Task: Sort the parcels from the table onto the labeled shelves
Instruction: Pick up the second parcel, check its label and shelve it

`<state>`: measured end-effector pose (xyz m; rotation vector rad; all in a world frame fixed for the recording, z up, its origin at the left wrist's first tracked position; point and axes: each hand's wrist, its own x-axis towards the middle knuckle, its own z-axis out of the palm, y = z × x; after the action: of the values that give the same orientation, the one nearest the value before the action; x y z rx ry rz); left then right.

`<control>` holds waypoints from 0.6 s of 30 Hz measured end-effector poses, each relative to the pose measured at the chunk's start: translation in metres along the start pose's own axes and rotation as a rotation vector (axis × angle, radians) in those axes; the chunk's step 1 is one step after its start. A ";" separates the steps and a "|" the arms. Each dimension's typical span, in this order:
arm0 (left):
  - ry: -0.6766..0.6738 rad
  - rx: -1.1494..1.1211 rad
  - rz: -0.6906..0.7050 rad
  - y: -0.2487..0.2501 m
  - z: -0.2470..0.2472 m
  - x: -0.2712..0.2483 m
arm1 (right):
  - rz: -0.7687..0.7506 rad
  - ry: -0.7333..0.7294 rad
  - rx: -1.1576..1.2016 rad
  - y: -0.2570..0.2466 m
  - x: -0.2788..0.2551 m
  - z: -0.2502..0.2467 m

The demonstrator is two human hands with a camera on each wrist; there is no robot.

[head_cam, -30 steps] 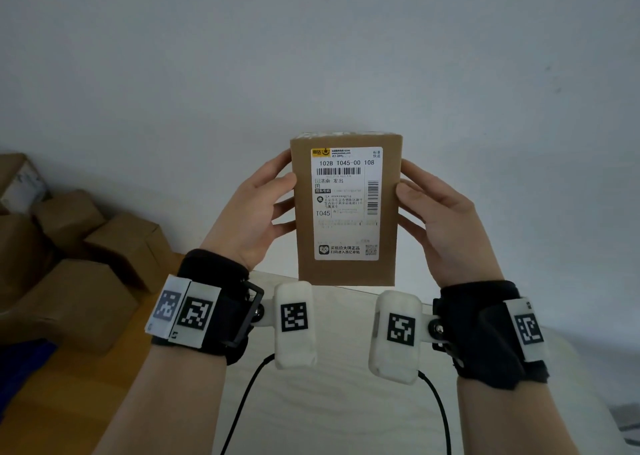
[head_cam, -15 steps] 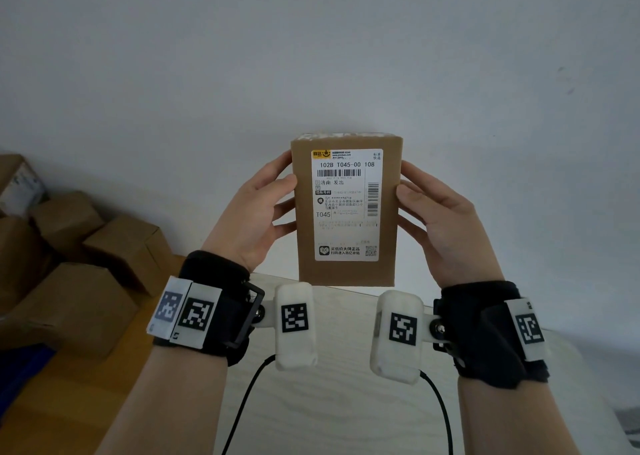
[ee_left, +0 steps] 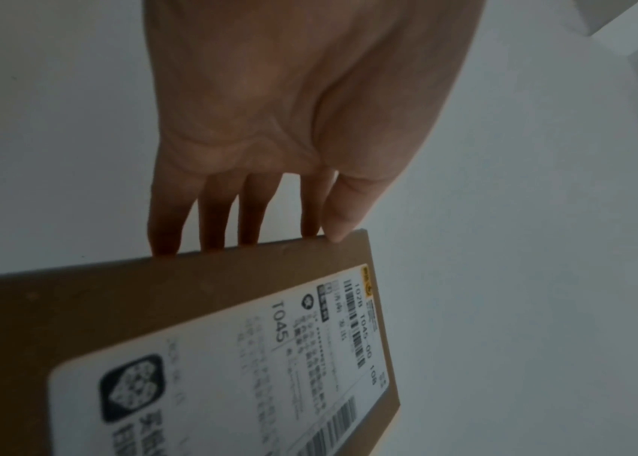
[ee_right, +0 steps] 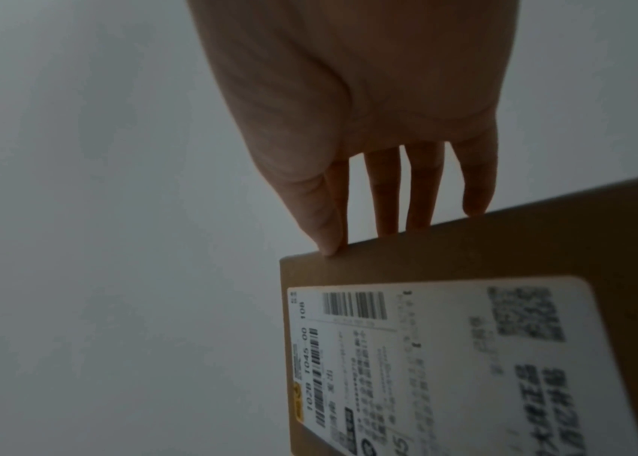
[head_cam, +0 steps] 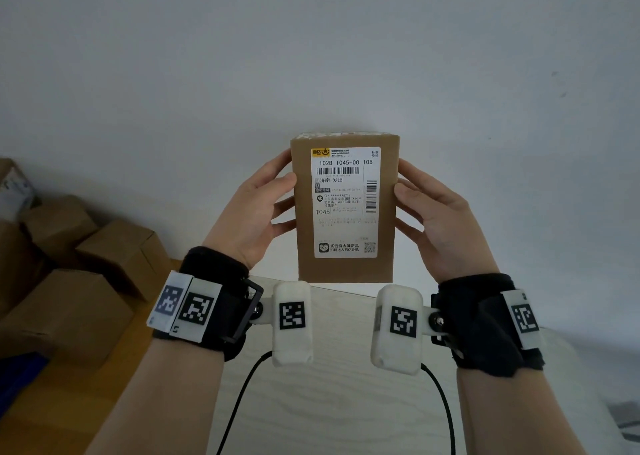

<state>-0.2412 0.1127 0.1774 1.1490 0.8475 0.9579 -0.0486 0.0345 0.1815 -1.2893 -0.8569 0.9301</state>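
I hold one brown cardboard parcel [head_cam: 344, 208] upright in front of a white wall, with its white shipping label marked T045 facing me. My left hand [head_cam: 273, 198] grips its left side, thumb on the front edge and fingers behind. My right hand [head_cam: 412, 198] grips the right side the same way. In the left wrist view the left hand's [ee_left: 290, 108] fingertips meet the parcel's [ee_left: 153, 308] edge. The right wrist view shows the right hand [ee_right: 368, 92] on the parcel's [ee_right: 504, 253] other edge.
Several plain cardboard boxes [head_cam: 114, 257] are piled at the left on a wooden surface [head_cam: 104, 385]. A pale tabletop [head_cam: 339, 385] lies below my wrists, with two black cables across it. Something blue [head_cam: 17, 375] sits at the lower left.
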 end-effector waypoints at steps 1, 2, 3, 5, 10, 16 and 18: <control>-0.007 0.011 -0.002 0.002 0.000 0.001 | 0.005 -0.005 0.007 -0.001 0.000 0.001; -0.017 0.028 -0.004 0.004 0.001 0.002 | 0.009 -0.008 0.018 -0.002 0.000 0.001; -0.031 0.050 -0.004 0.006 0.001 0.004 | 0.011 -0.006 0.029 -0.003 0.001 0.002; -0.067 0.094 -0.002 0.010 0.001 0.006 | 0.023 0.021 0.044 -0.008 0.002 0.002; -0.107 0.100 -0.017 0.012 -0.002 0.008 | 0.052 0.092 -0.010 -0.019 0.003 0.004; -0.135 0.040 -0.059 0.003 -0.005 0.002 | 0.039 0.127 -0.064 -0.019 -0.009 0.005; -0.134 -0.004 -0.091 -0.001 -0.003 0.001 | 0.043 0.152 -0.063 -0.017 -0.013 0.006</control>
<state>-0.2432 0.1140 0.1753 1.1481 0.7820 0.7987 -0.0576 0.0237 0.1990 -1.4184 -0.7470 0.8329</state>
